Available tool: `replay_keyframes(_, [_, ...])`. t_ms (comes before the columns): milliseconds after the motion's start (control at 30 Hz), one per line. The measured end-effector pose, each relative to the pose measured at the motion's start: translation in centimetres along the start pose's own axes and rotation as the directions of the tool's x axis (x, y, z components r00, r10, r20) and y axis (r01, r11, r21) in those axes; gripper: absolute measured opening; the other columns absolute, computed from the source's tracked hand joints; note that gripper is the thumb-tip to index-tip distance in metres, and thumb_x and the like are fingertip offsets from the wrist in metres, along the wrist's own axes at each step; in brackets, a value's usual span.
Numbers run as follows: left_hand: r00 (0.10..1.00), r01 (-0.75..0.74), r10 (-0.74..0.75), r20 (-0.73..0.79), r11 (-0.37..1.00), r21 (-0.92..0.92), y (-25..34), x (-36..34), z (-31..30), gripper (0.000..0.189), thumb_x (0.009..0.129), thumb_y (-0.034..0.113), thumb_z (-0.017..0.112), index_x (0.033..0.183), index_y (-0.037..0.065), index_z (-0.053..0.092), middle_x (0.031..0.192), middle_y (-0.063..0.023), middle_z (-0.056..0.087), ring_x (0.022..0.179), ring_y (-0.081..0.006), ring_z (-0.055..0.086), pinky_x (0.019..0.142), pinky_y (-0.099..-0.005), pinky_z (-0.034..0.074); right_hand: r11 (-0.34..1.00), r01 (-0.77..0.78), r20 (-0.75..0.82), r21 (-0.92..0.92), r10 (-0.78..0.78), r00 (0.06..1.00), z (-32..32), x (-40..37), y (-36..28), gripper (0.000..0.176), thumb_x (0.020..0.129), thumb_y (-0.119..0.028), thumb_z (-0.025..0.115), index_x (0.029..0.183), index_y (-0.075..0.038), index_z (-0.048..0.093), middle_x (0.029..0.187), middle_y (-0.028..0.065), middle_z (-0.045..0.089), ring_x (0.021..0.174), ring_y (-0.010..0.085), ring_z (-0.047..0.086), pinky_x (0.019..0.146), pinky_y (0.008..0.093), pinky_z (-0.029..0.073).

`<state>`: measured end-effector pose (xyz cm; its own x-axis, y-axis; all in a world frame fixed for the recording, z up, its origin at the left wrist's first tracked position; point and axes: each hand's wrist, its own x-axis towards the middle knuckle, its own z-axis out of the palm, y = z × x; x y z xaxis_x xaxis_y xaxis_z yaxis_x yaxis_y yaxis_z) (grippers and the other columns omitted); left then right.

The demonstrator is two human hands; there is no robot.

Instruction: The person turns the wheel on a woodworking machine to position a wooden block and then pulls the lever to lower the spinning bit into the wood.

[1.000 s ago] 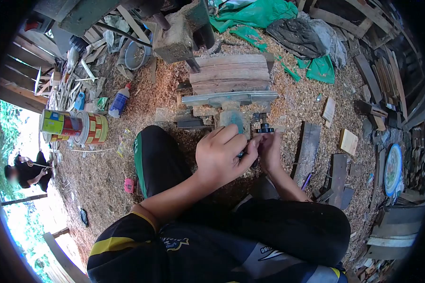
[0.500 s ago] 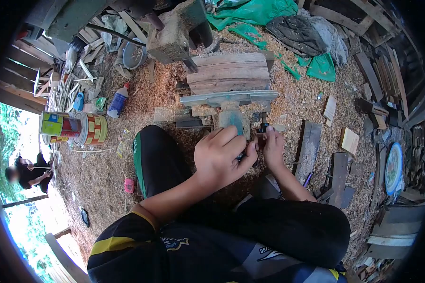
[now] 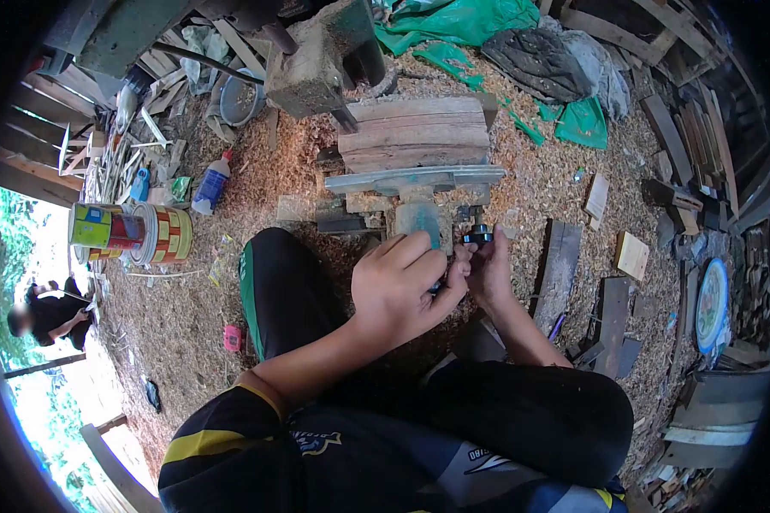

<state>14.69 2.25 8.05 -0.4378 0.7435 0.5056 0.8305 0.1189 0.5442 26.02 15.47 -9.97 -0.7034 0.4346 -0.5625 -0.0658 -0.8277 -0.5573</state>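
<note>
The left hand (image 3: 402, 278) is curled into a near fist beside the lower end of a teal holder (image 3: 419, 221), but from my remote seat I cannot tell if it is clamped on something. Toward its 9 o'clock is the left knee (image 3: 282, 291). At its 12 o'clock the holder stands under a metal bar (image 3: 415, 178), and beyond the bar lies a wood block (image 3: 415, 132). In my judgement, an uneven pull by this hand could twist the holder and push the bar against the wood.

At 2 o'clock from the left fist is a black knob (image 3: 478, 233). The right hand (image 3: 493, 274) is half curled just below it, the thumb beside; I cannot tell how firm is the contact. The fingers of both hands almost meet, so a sudden slip could pinch them. Shavings (image 3: 539, 175) farther right could also foul the knob's thread.
</note>
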Motion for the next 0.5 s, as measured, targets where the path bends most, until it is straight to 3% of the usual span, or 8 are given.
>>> replay_keyframes(33, [1.000,-0.005,0.005,-0.002,1.000,0.004,0.0,0.0,0.0,0.030,0.074,0.006,0.079,0.065,0.006,0.050,0.069,-0.0099,0.043,0.054,-0.0302,0.049,0.049,-0.0409,0.042,1.000,0.000,0.002,0.000,0.000,1.000,-0.1,0.0,-0.2,0.069,0.106,-0.071,0.032,0.091,-0.007,0.055,0.068,0.0036,0.053,0.057,0.0169,0.046,0.054,0.0317,0.035])
replay_keyframes(100, [1.000,-0.004,0.004,0.000,1.000,0.004,-0.1,0.0,0.0,0.030,0.074,0.006,0.079,0.065,0.006,0.050,0.069,-0.0100,0.043,0.054,-0.0301,0.049,0.049,-0.0409,0.042,0.954,-0.189,0.200,0.232,0.143,0.969,-0.2,-0.1,-0.6,0.069,0.106,-0.071,0.032,0.091,-0.007,0.056,0.071,0.0034,0.054,0.057,0.0162,0.044,0.055,0.0311,0.034])
replay_keyframes(233, [1.000,-0.002,0.002,0.000,1.000,0.008,-0.1,0.0,0.1,0.029,0.074,0.006,0.079,0.065,0.006,0.051,0.069,-0.0102,0.043,0.054,-0.0302,0.050,0.049,-0.0407,0.043,0.930,-0.227,0.195,0.289,0.175,0.965,0.8,-0.4,-0.9,0.071,0.106,-0.072,0.030,0.091,-0.008,0.055,0.073,0.0029,0.054,0.055,0.0167,0.041,0.055,0.0299,0.033])
replay_keyframes(300, [1.000,0.001,-0.001,-0.004,1.000,0.007,0.0,0.0,0.1,0.029,0.074,0.006,0.079,0.065,0.006,0.051,0.069,-0.0101,0.043,0.054,-0.0303,0.050,0.049,-0.0407,0.043,0.998,0.018,0.015,0.055,-0.019,1.000,1.5,-1.0,-0.5,0.062,0.108,-0.065,0.042,0.090,-0.007,0.057,0.071,0.0026,0.056,0.054,0.0143,0.044,0.053,0.0288,0.034])
replay_keyframes(333, [1.000,0.003,-0.003,-0.004,1.000,0.005,0.1,0.0,0.0,0.029,0.074,0.006,0.079,0.065,0.006,0.051,0.069,-0.0101,0.044,0.054,-0.0303,0.050,0.049,-0.0407,0.043,0.998,0.016,0.015,0.056,-0.017,1.000,0.9,-0.8,0.3,0.062,0.108,-0.065,0.042,0.090,-0.007,0.057,0.071,0.0026,0.056,0.054,0.0143,0.044,0.053,0.0288,0.034])
replay_keyframes(367, [1.000,0.004,-0.004,-0.003,1.000,0.006,0.1,0.0,0.0,0.029,0.074,0.006,0.079,0.065,0.006,0.051,0.069,-0.0101,0.044,0.054,-0.0303,0.050,0.049,-0.0407,0.043,0.962,0.200,-0.051,-0.187,-0.212,0.976,0.2,-0.3,1.5,0.053,0.108,-0.057,0.048,0.090,-0.008,0.057,0.071,0.0024,0.057,0.054,0.0126,0.047,0.052,0.0282,0.036])
replay_keyframes(400, [1.000,0.003,-0.003,-0.003,1.000,0.002,0.1,0.1,-0.1,0.029,0.074,0.006,0.079,0.065,0.006,0.051,0.069,-0.0099,0.044,0.054,-0.0303,0.050,0.049,-0.0408,0.043,0.836,0.345,-0.066,-0.428,-0.410,0.910,-0.5,0.1,2.3,0.046,0.109,-0.049,0.055,0.090,-0.008,0.058,0.070,0.0022,0.059,0.055,0.0109,0.050,0.051,0.0276,0.037])
replay_keyframes(500, [1.000,0.000,0.000,-0.003,1.000,-0.006,0.0,0.0,0.0,0.029,0.074,0.005,0.079,0.066,0.006,0.051,0.069,-0.0097,0.044,0.054,-0.0301,0.050,0.050,-0.0407,0.043,0.817,0.260,-0.112,-0.515,-0.364,0.924,1.4,-1.4,0.1,0.037,0.109,-0.038,0.060,0.087,-0.007,0.058,0.067,0.0020,0.060,0.056,0.0084,0.054,0.051,0.0271,0.040])
